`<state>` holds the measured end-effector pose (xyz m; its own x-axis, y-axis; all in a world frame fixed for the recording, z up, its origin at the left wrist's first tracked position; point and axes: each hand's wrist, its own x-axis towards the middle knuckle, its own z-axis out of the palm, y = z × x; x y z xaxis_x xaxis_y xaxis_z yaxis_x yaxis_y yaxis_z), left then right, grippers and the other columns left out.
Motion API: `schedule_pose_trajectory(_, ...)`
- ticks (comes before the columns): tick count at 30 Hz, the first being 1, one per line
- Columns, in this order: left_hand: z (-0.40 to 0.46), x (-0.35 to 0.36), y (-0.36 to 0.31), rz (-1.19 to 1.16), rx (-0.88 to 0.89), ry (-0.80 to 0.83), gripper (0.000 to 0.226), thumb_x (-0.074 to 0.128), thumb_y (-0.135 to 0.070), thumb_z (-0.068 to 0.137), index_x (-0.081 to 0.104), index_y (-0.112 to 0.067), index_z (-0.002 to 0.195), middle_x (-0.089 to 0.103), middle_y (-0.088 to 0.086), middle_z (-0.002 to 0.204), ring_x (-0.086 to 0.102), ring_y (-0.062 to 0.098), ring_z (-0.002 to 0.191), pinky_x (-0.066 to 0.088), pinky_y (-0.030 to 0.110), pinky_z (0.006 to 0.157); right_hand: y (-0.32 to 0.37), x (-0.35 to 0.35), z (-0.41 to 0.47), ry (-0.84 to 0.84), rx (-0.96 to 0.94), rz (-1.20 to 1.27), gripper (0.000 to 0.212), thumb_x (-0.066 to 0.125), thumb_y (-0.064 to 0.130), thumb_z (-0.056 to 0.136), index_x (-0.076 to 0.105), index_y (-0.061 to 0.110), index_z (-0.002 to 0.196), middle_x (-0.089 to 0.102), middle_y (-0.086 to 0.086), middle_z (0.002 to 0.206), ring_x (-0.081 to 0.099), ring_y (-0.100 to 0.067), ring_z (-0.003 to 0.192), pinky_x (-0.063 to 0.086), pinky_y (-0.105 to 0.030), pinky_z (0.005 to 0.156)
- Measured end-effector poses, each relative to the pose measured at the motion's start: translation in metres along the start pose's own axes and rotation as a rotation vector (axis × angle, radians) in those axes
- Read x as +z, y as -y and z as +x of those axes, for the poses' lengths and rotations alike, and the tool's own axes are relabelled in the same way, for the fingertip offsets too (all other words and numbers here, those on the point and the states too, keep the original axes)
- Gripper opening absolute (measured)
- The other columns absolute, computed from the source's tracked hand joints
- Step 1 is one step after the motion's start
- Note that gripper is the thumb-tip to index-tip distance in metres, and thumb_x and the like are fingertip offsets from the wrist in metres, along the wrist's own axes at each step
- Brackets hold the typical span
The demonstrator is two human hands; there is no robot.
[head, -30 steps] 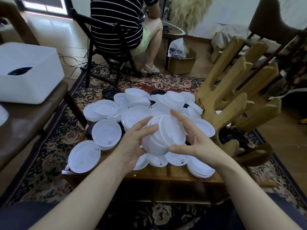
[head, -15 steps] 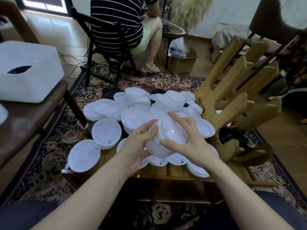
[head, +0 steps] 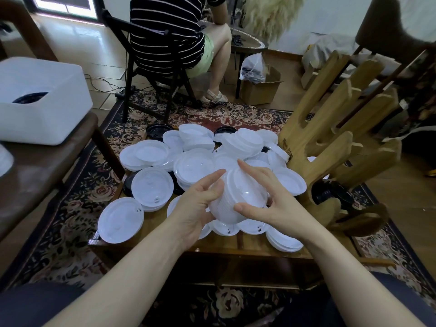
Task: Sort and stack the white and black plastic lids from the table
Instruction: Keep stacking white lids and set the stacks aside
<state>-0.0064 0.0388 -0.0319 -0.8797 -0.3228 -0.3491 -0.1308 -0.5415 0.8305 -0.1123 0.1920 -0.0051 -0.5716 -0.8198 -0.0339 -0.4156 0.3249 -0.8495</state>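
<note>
Two bare hands hold a tilted stack of white lids (head: 238, 197) above a low wooden table (head: 226, 244) — the left hand (head: 197, 204) cups its left side, the right hand (head: 266, 204) grips its right side, thumb across the front. Loose white lids (head: 152, 188) crowd the tabletop out to its left and near edges; one lid (head: 120, 220) overhangs the left corner. A wooden rack (head: 330, 147) stands just right — black lids (head: 159, 131) lie at the far edge.

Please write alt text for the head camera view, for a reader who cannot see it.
Two hands, left hand and right hand, hold a stack of white lids above a wooden table covered with more white lids and a few black lids.
</note>
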Motion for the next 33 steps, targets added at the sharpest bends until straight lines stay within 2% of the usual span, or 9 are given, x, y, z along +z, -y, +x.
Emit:
schedule_pose_trajectory(3, 0.0, 0.001, 0.0, 0.028, 0.025, 0.008, 0.064, 0.068, -0.043, 0.074, 0.06, -0.026, 0.135, 0.068, -0.003, 0.13, 0.065, 0.014, 0.117, 0.054, 0.033, 0.088, 0.0, 0.005, 0.0, -0.06, -0.012, -0.041, 0.078, 0.071, 0.052, 0.071, 0.034, 0.056, 0.139, 0.042, 0.018, 0.133, 0.036, 0.014, 0.123, 0.035, -0.005, 0.093)
schedule_pose_trajectory(6, -0.001, 0.002, 0.001, 0.021, 0.048, 0.011, 0.062, 0.066, -0.038, 0.076, 0.06, -0.026, 0.136, 0.067, -0.002, 0.131, 0.068, 0.012, 0.112, 0.057, 0.032, 0.086, 0.0, 0.01, 0.002, -0.14, -0.011, -0.071, 0.076, 0.072, 0.054, 0.07, 0.035, 0.055, 0.136, 0.043, 0.017, 0.129, 0.035, 0.018, 0.119, 0.03, 0.004, 0.089)
schedule_pose_trajectory(9, -0.001, 0.002, 0.0, -0.004, 0.055, 0.012, 0.057, 0.065, -0.035, 0.08, 0.059, -0.025, 0.136, 0.067, -0.001, 0.131, 0.068, 0.012, 0.112, 0.059, 0.03, 0.082, 0.001, 0.011, 0.002, -0.158, -0.018, -0.096, 0.079, 0.069, 0.058, 0.066, 0.036, 0.052, 0.138, 0.042, 0.015, 0.127, 0.035, 0.017, 0.118, 0.03, 0.004, 0.088)
schedule_pose_trajectory(12, -0.002, 0.002, -0.002, 0.013, 0.047, 0.031, 0.069, 0.078, -0.044, 0.073, 0.058, -0.025, 0.137, 0.064, 0.0, 0.134, 0.067, 0.014, 0.114, 0.059, 0.029, 0.083, 0.001, 0.014, 0.002, -0.156, -0.019, -0.106, 0.082, 0.068, 0.06, 0.066, 0.035, 0.051, 0.141, 0.041, 0.019, 0.124, 0.035, 0.018, 0.118, 0.03, 0.004, 0.088)
schedule_pose_trajectory(16, -0.001, 0.002, 0.0, 0.062, 0.054, -0.003, 0.081, 0.09, -0.042, 0.058, 0.06, -0.03, 0.132, 0.063, 0.001, 0.134, 0.067, 0.017, 0.114, 0.058, 0.027, 0.079, -0.002, 0.018, 0.002, -0.149, -0.039, -0.127, 0.085, 0.069, 0.063, 0.066, 0.033, 0.052, 0.142, 0.039, 0.021, 0.123, 0.036, 0.018, 0.118, 0.032, 0.003, 0.086)
schedule_pose_trajectory(21, -0.002, 0.004, -0.001, -0.025, 0.093, 0.033, 0.068, 0.084, -0.024, 0.063, 0.062, -0.022, 0.127, 0.075, 0.001, 0.11, 0.074, 0.012, 0.089, 0.056, 0.023, 0.062, -0.005, 0.013, 0.0, -0.074, -0.052, -0.002, 0.097, 0.084, 0.05, 0.066, 0.025, 0.056, 0.142, 0.037, 0.027, 0.136, 0.032, 0.015, 0.129, 0.032, -0.002, 0.096)
schedule_pose_trajectory(23, -0.002, 0.002, -0.001, -0.004, 0.098, 0.062, 0.062, 0.078, -0.025, 0.066, 0.062, -0.023, 0.126, 0.075, 0.0, 0.11, 0.074, 0.013, 0.091, 0.057, 0.025, 0.064, -0.007, 0.013, -0.002, -0.097, -0.076, -0.006, 0.094, 0.086, 0.041, 0.068, 0.028, 0.054, 0.14, 0.038, 0.026, 0.138, 0.033, 0.01, 0.132, 0.034, -0.006, 0.1)
schedule_pose_trajectory(29, -0.005, -0.001, 0.001, 0.127, 0.019, 0.167, 0.062, 0.071, -0.039, 0.07, 0.06, -0.043, 0.13, 0.067, -0.007, 0.126, 0.064, 0.02, 0.115, 0.06, 0.035, 0.081, -0.016, 0.008, -0.006, -0.099, -0.113, -0.067, 0.094, 0.088, 0.031, 0.071, 0.028, 0.048, 0.142, 0.037, 0.019, 0.144, 0.034, 0.007, 0.132, 0.033, -0.004, 0.097)
schedule_pose_trajectory(33, -0.002, -0.001, 0.003, 0.1, 0.013, 0.113, 0.068, 0.077, -0.041, 0.062, 0.063, -0.044, 0.128, 0.066, -0.004, 0.128, 0.062, 0.024, 0.117, 0.061, 0.037, 0.078, -0.022, -0.006, -0.002, -0.003, -0.062, -0.004, 0.095, 0.084, 0.048, 0.069, 0.029, 0.047, 0.146, 0.04, 0.02, 0.144, 0.038, 0.007, 0.132, 0.039, -0.012, 0.102)
